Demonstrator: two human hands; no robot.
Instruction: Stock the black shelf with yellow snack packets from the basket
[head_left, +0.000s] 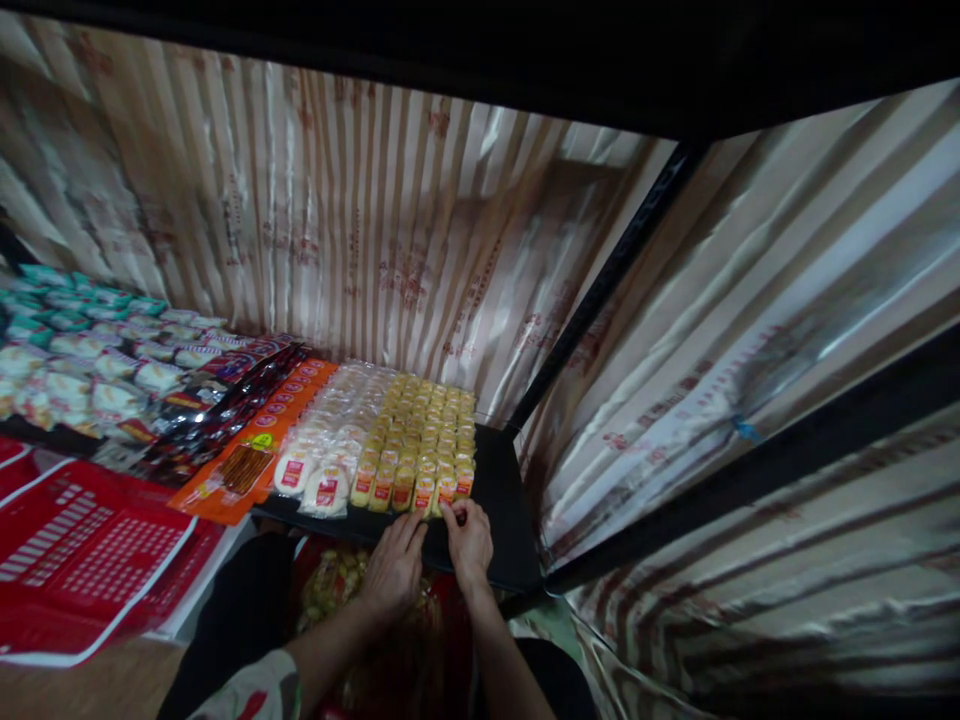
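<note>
Both hands reach to the front edge of a dark shelf (504,530) low down. My left hand (394,570) lies with fingers stretched toward the front row of small yellow packets (424,440) with red labels. My right hand (469,540) pinches at the front right yellow packet (448,490), fingers pressed together on it. Left of the yellow rows lie white round packets (322,470), then orange packets (259,450) of brown sticks.
Dark red-trimmed packets (225,400) and teal-and-white packets (82,340) fill the shelf further left. A red plastic basket (82,550) stands at lower left. A bag of goods (337,590) sits below my arms. Striped shiny sheets (375,220) cover the back and the right side.
</note>
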